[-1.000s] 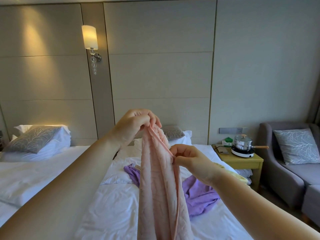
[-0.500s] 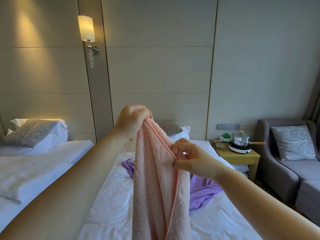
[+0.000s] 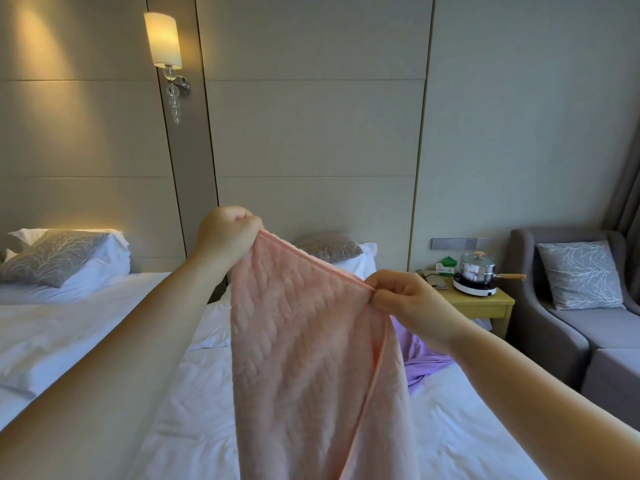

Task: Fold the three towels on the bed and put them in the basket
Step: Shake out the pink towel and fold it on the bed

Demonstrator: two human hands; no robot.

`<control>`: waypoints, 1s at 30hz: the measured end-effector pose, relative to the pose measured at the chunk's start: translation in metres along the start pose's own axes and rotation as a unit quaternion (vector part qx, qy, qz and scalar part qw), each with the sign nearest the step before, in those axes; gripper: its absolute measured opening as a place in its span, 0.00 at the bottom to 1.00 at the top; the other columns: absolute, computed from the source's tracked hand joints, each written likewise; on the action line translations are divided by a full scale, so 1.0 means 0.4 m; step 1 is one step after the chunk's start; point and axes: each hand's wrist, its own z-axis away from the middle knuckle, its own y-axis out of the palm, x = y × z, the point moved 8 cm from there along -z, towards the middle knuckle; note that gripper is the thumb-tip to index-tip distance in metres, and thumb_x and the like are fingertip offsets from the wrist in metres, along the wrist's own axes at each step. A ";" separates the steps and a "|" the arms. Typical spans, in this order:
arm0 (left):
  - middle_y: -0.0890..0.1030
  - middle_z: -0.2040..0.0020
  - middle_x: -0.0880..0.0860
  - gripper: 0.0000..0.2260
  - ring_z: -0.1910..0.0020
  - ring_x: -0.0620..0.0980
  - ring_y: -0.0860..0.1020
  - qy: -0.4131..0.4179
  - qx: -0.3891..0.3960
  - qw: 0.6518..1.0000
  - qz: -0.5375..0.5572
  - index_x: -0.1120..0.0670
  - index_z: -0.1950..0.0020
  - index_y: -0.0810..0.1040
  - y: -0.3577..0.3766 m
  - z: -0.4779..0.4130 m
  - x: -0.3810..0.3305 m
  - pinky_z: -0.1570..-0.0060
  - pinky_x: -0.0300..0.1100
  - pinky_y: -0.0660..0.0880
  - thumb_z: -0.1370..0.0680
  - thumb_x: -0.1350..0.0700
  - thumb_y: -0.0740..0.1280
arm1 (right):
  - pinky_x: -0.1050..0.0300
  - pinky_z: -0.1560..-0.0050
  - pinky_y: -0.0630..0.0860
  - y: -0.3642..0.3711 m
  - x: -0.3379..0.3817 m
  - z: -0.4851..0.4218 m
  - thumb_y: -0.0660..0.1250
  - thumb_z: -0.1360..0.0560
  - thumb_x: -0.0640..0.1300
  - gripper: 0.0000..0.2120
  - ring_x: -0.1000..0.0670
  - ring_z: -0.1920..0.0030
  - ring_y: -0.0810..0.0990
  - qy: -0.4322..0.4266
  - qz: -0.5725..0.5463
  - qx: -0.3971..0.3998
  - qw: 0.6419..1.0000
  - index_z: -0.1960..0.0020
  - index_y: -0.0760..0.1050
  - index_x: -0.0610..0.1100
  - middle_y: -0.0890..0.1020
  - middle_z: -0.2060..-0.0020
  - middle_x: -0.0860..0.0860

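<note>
Beige wall panels back a bedroom with a lit wall lamp (image 3: 162, 39) above the gap between two white beds. The nearer bed (image 3: 467, 427) lies straight ahead, with a second bed (image 3: 69, 323) to its left. To the right, a wooden nightstand (image 3: 485, 303) carries a steel pot (image 3: 478, 268) on a white hot plate (image 3: 474, 289). A small green-and-white box (image 3: 446, 263) stands just behind them; its print is too small to read. Further right is a grey armchair (image 3: 554, 327) with a patterned cushion (image 3: 581, 275).

Both bare forearms reach forward from the lower corners and converge over the nearer bed. The left hand (image 3: 228, 233) is raised higher, its fingers curled into a fist round one top corner of the pink towel (image 3: 304, 358). The right hand (image 3: 405, 299) sits lower and to the right, with thumb and fingertips pinching the towel's top hem. That hem runs taut and slanted between the two hands.

The pink towel hangs in the air above the bed, and its quilted face drops out of the bottom of the view. A purple towel (image 3: 426, 362) lies crumpled on the sheet behind it, partly hidden by the pink cloth and the right wrist.
</note>
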 end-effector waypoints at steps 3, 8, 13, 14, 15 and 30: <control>0.77 0.40 0.50 0.11 0.47 0.51 0.77 0.083 0.131 0.983 -0.094 0.50 0.48 0.80 0.081 0.046 -0.018 0.43 0.44 0.72 0.29 0.53 0.65 | 0.58 0.51 0.75 0.025 0.031 -0.017 0.62 0.25 0.30 0.12 0.51 0.57 0.78 -0.018 -0.052 0.055 0.997 0.54 0.82 0.43 0.82 0.59 0.45; 0.77 0.48 0.41 0.31 0.43 0.31 0.70 0.224 0.346 0.907 -0.090 0.46 0.41 0.76 0.247 0.224 -0.077 0.28 0.48 0.53 0.33 0.28 0.52 | 0.59 0.46 0.77 0.041 0.044 -0.040 0.63 0.26 0.28 0.09 0.50 0.54 0.81 -0.045 -0.070 0.053 0.995 0.52 0.79 0.37 0.83 0.56 0.44; 0.74 0.64 0.48 0.30 0.55 0.38 0.71 0.234 0.321 0.910 -0.116 0.54 0.59 0.73 0.269 0.233 -0.063 0.43 0.39 0.64 0.30 0.27 0.56 | 0.63 0.54 0.76 0.008 0.014 -0.030 0.65 0.26 0.30 0.09 0.53 0.59 0.81 -0.032 -0.039 0.023 0.998 0.56 0.80 0.41 0.84 0.61 0.48; 0.75 0.63 0.50 0.31 0.57 0.42 0.72 0.247 0.317 0.905 -0.140 0.54 0.59 0.72 0.274 0.236 -0.067 0.50 0.38 0.68 0.32 0.26 0.56 | 0.62 0.55 0.75 0.003 0.006 -0.027 0.65 0.26 0.31 0.09 0.54 0.60 0.81 -0.028 -0.038 0.017 0.999 0.56 0.81 0.41 0.84 0.62 0.49; 0.75 0.63 0.51 0.32 0.60 0.43 0.71 0.259 0.312 0.900 -0.159 0.55 0.58 0.72 0.278 0.238 -0.070 0.57 0.39 0.69 0.33 0.25 0.57 | 0.61 0.55 0.74 -0.001 -0.001 -0.025 0.65 0.26 0.31 0.09 0.53 0.61 0.79 -0.022 -0.038 0.009 0.999 0.56 0.81 0.42 0.84 0.62 0.49; 0.78 0.55 0.55 0.05 0.56 0.50 0.75 0.282 0.185 0.941 -0.021 0.57 0.52 0.76 0.097 0.106 -0.171 0.56 0.31 0.67 0.20 0.58 0.62 | 0.56 0.58 0.67 0.000 -0.077 0.036 0.59 0.30 0.27 0.06 0.50 0.59 0.69 0.005 0.128 0.055 0.990 0.55 0.70 0.25 0.72 0.63 0.40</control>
